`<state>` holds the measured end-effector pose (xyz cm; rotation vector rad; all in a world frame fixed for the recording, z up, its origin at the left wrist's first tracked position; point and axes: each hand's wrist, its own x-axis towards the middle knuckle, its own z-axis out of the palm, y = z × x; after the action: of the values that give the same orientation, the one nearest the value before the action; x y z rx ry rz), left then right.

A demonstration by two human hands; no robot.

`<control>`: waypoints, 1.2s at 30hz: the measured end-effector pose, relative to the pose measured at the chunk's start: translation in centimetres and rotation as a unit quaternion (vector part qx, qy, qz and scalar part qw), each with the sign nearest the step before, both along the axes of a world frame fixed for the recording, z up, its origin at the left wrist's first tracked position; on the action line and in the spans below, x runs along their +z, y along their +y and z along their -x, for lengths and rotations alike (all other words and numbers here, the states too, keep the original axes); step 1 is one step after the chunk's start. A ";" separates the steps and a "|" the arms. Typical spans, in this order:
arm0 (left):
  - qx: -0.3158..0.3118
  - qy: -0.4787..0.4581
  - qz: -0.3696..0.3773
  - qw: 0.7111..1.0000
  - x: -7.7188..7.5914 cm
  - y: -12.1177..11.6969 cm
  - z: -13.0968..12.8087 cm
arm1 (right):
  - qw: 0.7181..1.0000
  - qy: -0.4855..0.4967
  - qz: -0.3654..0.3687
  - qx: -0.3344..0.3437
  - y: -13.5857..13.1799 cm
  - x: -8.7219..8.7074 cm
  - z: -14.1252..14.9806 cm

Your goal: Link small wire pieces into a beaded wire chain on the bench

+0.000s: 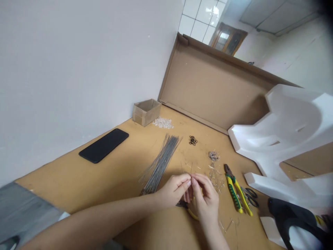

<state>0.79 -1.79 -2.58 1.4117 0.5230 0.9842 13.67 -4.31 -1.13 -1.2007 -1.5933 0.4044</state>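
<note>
My left hand (pixel 174 190) and my right hand (pixel 206 199) meet fingertip to fingertip over the tan table (pixel 85 180), both pinched on something too small to make out, perhaps a thin wire. A bundle of thin grey wires (pixel 160 164) lies just left of the hands. Beneath the hands shows part of a yellow-handled tool (pixel 191 214). Cut wire scraps (pixel 215 178) lie to the right of my fingers.
Yellow-green pliers (pixel 235 191) and small scissors (pixel 251 196) lie to the right. Black rings (pixel 193 140), a silvery clump (pixel 213 155), clear beads (pixel 163 122), a small cardboard box (pixel 146 111), a black phone (pixel 104 145), white foam (pixel 286 132) and an upright cardboard panel (pixel 213 86) stand around.
</note>
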 end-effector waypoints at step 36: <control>0.052 0.054 -0.104 0.992 0.3 -0.6 0.1 | 0.998 0.061 0.035 0.007 -0.9 -1.1 0.1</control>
<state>0.68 -2.38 -2.28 1.6450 0.5917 1.0732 13.54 -5.21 -2.26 -1.1955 -1.4941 0.5358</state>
